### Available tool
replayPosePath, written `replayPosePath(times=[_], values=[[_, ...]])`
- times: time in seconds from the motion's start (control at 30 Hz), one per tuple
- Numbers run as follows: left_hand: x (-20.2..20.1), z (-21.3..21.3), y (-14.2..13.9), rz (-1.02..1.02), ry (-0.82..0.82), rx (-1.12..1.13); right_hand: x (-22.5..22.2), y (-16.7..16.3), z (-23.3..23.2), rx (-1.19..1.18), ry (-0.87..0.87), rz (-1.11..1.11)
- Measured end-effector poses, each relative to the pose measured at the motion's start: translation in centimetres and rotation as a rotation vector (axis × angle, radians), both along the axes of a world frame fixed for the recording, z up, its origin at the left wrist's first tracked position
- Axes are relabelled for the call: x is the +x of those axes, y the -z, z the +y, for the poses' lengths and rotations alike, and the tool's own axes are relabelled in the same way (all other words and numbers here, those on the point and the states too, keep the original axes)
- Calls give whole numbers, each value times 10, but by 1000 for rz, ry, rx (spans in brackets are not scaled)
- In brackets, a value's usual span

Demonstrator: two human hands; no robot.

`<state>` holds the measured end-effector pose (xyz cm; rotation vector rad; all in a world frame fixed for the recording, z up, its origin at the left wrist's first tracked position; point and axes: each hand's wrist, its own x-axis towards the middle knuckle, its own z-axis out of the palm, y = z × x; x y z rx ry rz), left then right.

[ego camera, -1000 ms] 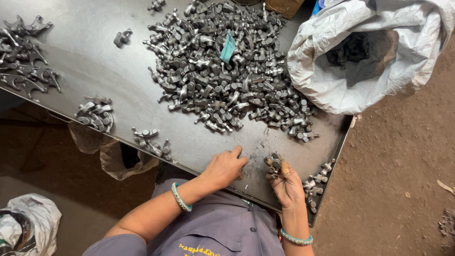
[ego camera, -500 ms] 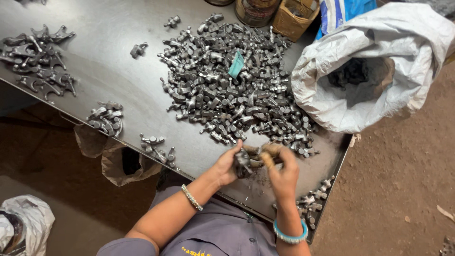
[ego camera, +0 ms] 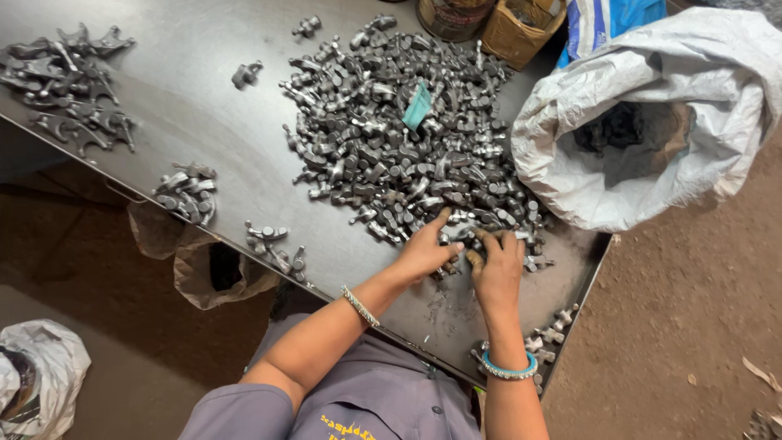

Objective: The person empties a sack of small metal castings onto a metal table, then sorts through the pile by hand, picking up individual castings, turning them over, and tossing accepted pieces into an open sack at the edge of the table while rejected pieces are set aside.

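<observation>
Both hands work the near edge of the big pile of small grey metal parts [ego camera: 399, 147] on the dark metal surface [ego camera: 228, 130].

Left hand [ego camera: 423, 251]: palm down, fingers spread over parts at the pile's rim, touching them. Its grip is loose, not closed on anything that shows.

Right hand [ego camera: 497, 265]: just beside the left, fingers curled down into the same cluster. Whether its grip has closed on a part cannot be told (fingertips are buried among the pieces).

Wrists: beaded silver bangle [ego camera: 359, 305] on the left, turquoise bangle [ego camera: 509, 371] on the right.

Around them:
- teal scrap [ego camera: 417, 106] lying on top of the pile, well apart from the hands
- small sorted group of parts [ego camera: 187, 191] near the surface's left front edge, another [ego camera: 277, 248] closer to the left forearm
- larger forked castings [ego camera: 69, 77] at far left
- a few parts [ego camera: 550, 334] at the near right corner, beside the right forearm
- open white woven sack [ego camera: 652, 122] to the right of the pile, dark parts inside
- brown bag [ego camera: 204, 269] hanging under the front edge
- second white sack [ego camera: 37, 383] on the floor, lower left
</observation>
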<state>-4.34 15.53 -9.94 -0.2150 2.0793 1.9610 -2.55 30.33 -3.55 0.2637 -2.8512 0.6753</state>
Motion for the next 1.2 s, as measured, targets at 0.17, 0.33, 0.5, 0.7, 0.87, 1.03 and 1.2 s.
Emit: replayPosePath(times=[0.17, 0.33, 0.5, 0.7, 0.87, 1.03, 1.2], values=[[3, -4, -10, 10, 148, -170, 32, 18, 21, -120, 64, -81], [26, -9, -13, -79, 338, -280, 63, 46, 48, -862, 130, -346], [53, -15, 12, 83, 232, 116, 96, 61, 64, -1420, 218, -479], [81, -20, 20, -359, 168, 634, 104, 41, 54, -1515, 274, -662], [89, -24, 10, -736, 163, 907, 99, 13, 29, -855, 85, -375], [82, -44, 14, -656, 80, 1050, 64, 6, 7, 26, 192, -168], [70, -75, 11, -594, -5, 1002, 61, 9, -8, -22, 143, -119]])
